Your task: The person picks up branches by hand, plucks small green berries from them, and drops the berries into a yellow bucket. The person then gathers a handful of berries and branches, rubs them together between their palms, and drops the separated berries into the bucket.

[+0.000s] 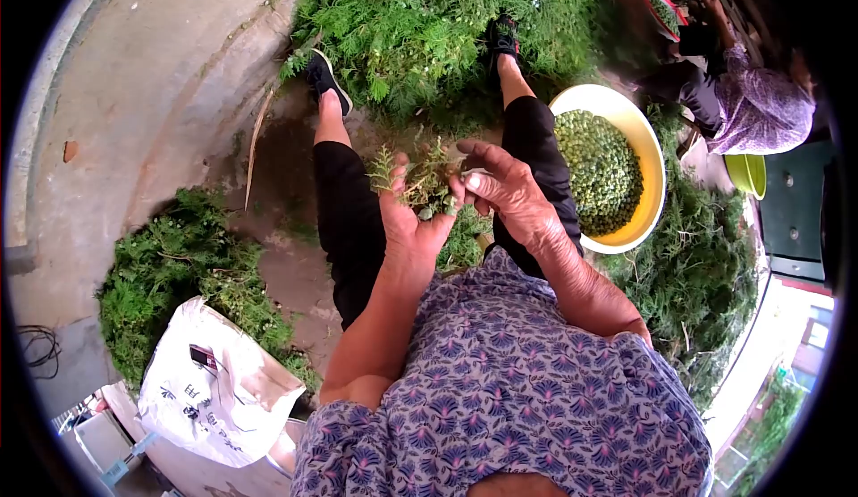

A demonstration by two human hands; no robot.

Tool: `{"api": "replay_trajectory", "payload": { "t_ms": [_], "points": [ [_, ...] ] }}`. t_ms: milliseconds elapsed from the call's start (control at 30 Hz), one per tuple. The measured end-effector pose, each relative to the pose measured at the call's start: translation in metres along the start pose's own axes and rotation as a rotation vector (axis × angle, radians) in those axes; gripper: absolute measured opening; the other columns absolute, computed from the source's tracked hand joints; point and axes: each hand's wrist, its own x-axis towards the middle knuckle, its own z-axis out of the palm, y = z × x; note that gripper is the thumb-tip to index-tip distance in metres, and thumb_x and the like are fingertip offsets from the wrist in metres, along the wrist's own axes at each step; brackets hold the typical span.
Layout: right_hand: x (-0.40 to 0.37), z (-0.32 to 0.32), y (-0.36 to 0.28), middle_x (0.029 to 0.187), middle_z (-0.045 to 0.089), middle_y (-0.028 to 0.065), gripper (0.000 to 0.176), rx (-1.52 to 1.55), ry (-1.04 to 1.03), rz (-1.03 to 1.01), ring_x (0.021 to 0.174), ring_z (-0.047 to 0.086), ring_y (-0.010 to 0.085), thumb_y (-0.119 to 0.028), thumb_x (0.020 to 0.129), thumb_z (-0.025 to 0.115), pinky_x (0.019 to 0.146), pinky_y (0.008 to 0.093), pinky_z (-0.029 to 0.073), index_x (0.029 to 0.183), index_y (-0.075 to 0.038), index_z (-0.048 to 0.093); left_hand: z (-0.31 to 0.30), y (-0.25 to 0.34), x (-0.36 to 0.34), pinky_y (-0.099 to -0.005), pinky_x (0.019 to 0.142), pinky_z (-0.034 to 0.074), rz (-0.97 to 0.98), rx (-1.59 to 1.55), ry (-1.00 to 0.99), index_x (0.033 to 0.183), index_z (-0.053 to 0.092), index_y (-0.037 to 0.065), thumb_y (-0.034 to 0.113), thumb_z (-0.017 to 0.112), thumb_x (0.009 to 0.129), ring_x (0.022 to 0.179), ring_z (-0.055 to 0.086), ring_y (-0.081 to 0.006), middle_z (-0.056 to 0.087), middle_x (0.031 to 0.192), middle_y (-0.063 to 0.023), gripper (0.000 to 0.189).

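A feathery green sprig (433,186), its small scale-like leaves in flat fronds and yellowish stems tangled through its middle, sits just toward 12 o'clock from the middle of the view. At its left, the bare left hand (408,226) holds it, thumb spread away from the fingers and the foliage lodged in the gap; at its right, the bare right hand (511,195) has its thumb bent in close to the curled forefinger, and I cannot tell whether they pinch a piece. From left to right, a shaggy heap of cut green branches (179,256) lies at 9 o'clock, a crinkled white plastic bag with black print (223,408) at 8, a larger lacy green heap (402,46) at 12, and a smooth round yellow basin with a pale rim (654,171) at 2, full of small rounded green pieces (599,171). The sprig's leftmost frond points to 12 o'clock; its long axis runs roughly from 9 to 3, though fingers partly hide it
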Motion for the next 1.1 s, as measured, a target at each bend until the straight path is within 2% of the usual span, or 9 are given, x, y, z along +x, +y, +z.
{"api": "replay_trajectory", "payload": {
  "t_ms": [100, 267, 433, 633, 700, 767, 833, 967, 1100],
  "points": [
    [0.004, 0.006, 0.003, 0.107, 0.053, 0.0077, 0.062, -0.106, -0.044, -0.130, 0.079, 0.055, 0.0122, -0.019, 0.071, 0.075, 0.067, 0.0238, 0.048, 0.121, 0.005, 0.046, -0.019, 0.004, 0.003, -0.0394, 0.065, 0.054, -0.017, 0.155, -0.183, 0.099, 0.057, 0.006, 0.026, 0.052, 0.083, 0.086, 0.060, -0.0263, 0.062, 0.097, -0.0112, 0.026],
    [0.006, 0.007, -0.005, 0.116, 0.047, 0.0096, 0.070, -0.322, -0.032, -0.075, 0.086, 0.054, 0.0106, -0.017, 0.063, 0.080, 0.072, 0.0268, 0.047, 0.121, 0.003, 0.047, -0.023, 0.000, 0.005, -0.0392, 0.063, 0.054, -0.016, 0.164, 0.014, 0.100, 0.058, 0.006, 0.022, 0.056, 0.078, 0.087, 0.060, -0.0251, 0.061, 0.099, -0.0105, 0.027],
    [0.011, 0.011, 0.001, 0.110, 0.047, 0.0111, 0.077, -0.850, 0.001, -0.262, 0.088, 0.054, 0.0169, -0.022, 0.057, 0.082, 0.074, 0.0286, 0.047, 0.122, 0.000, 0.047, -0.030, -0.005, 0.001, -0.0354, 0.081, 0.048, 0.033, 0.268, 0.093, 0.109, 0.053, 0.001, 0.026, 0.051, 0.088, 0.094, 0.058, -0.0244, 0.059, 0.103, -0.0120, 0.032],
    [0.005, 0.036, -0.003, 0.112, 0.045, 0.0156, 0.080, -0.978, -0.017, -0.433, 0.099, 0.052, 0.0308, -0.029, 0.053, 0.081, 0.080, 0.0346, 0.047, 0.120, -0.001, 0.047, -0.044, 0.001, -0.007, -0.0340, 0.088, 0.046, 0.110, 0.311, -0.190, 0.116, 0.050, 0.001, 0.014, 0.047, 0.090, 0.104, 0.053, -0.0211, 0.054, 0.112, -0.0119, 0.029],
    [0.004, 0.043, -0.002, 0.114, 0.044, 0.0166, 0.080, -0.975, -0.040, -0.391, 0.101, 0.051, 0.0328, -0.029, 0.053, 0.081, 0.081, 0.0360, 0.046, 0.120, -0.002, 0.047, -0.030, -0.003, -0.012, -0.0334, 0.091, 0.044, 0.275, 0.667, -0.267, 0.117, 0.049, 0.002, 0.011, 0.045, 0.091, 0.108, 0.051, -0.0202, 0.051, 0.116, -0.0113, 0.029],
    [0.005, 0.043, 0.008, 0.110, 0.047, 0.0167, 0.069, -1.029, 0.048, -0.504, 0.099, 0.051, 0.0342, -0.020, 0.056, 0.079, 0.080, 0.0361, 0.047, 0.117, -0.004, 0.051, -0.016, -0.009, -0.016, -0.0296, 0.086, 0.046, 0.312, 0.734, -0.167, 0.113, 0.051, 0.001, 0.014, 0.045, 0.091, 0.102, 0.054, -0.0171, 0.054, 0.109, -0.0096, 0.026],
    [0.008, 0.042, 0.013, 0.106, 0.050, 0.0156, 0.057, -0.995, 0.077, -0.520, 0.094, 0.054, 0.0308, -0.014, 0.060, 0.076, 0.078, 0.0342, 0.048, 0.112, -0.004, 0.055, -0.015, -0.005, -0.006, -0.0234, 0.060, 0.046, 0.203, 0.493, 0.157, 0.097, 0.059, 0.002, 0.017, 0.057, 0.085, 0.071, 0.056, -0.0114, 0.058, 0.080, -0.0034, 0.019],
    [0.011, 0.041, 0.020, 0.093, 0.057, 0.0107, 0.029, -0.779, 0.194, -0.500, 0.079, 0.060, 0.0174, 0.000, 0.071, 0.067, 0.066, 0.0262, 0.050, 0.099, -0.002, 0.062, -0.018, -0.003, -0.002, -0.0227, 0.053, 0.041, 0.214, 0.509, 0.291, 0.090, 0.059, 0.005, 0.016, 0.058, 0.083, 0.062, 0.053, -0.0100, 0.057, 0.074, -0.0014, 0.013],
    [0.012, 0.038, 0.013, 0.086, 0.061, 0.0064, 0.019, -0.437, 0.158, -0.326, 0.071, 0.058, 0.0094, 0.001, 0.076, 0.064, 0.058, 0.0211, 0.047, 0.095, 0.000, 0.064, -0.014, 0.000, 0.000, -0.0220, 0.046, 0.038, 0.192, 0.407, 0.304, 0.085, 0.058, 0.009, 0.016, 0.056, 0.083, 0.056, 0.051, -0.0096, 0.057, 0.071, 0.0010, 0.008]
  ]
}}
